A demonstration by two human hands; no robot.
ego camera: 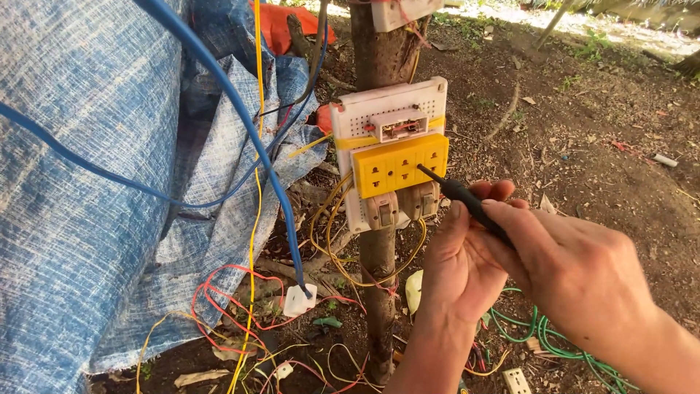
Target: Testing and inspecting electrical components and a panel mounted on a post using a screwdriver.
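Your right hand (576,273) is closed around a black-handled screwdriver (467,201), grip clamped on the handle, thumb and forefinger pinching it. The thin shaft slants up and left; its tip touches the right end of the yellow socket strip (397,164), or sits just at its face, I cannot tell which.

Your left hand (459,255) is raised just below and behind the screwdriver, palm toward you, fingers curled loosely near the handle. Whether that grip presses on the tool or merely stands beside it cannot be told; nothing else shows in it.

The yellow socket strip is mounted across a white perforated board (386,109) fixed to an upright wooden post (379,51). Above the strip, a small pale connector block (399,124) with reddish wiring inside. Below the strip, two beige switch units (401,208) side by side, the right one just beside your left fingertips. Yellow wires (328,241) loop down from the board's lower left.

Left of the post: a blue tarpaulin (80,182), with a thick blue cable (270,168) running down to a white plug (299,299) on the dirt ground (598,124). Red wires (219,299) lie tangled near the plug. Green wires (539,335) lie coiled under your right forearm.
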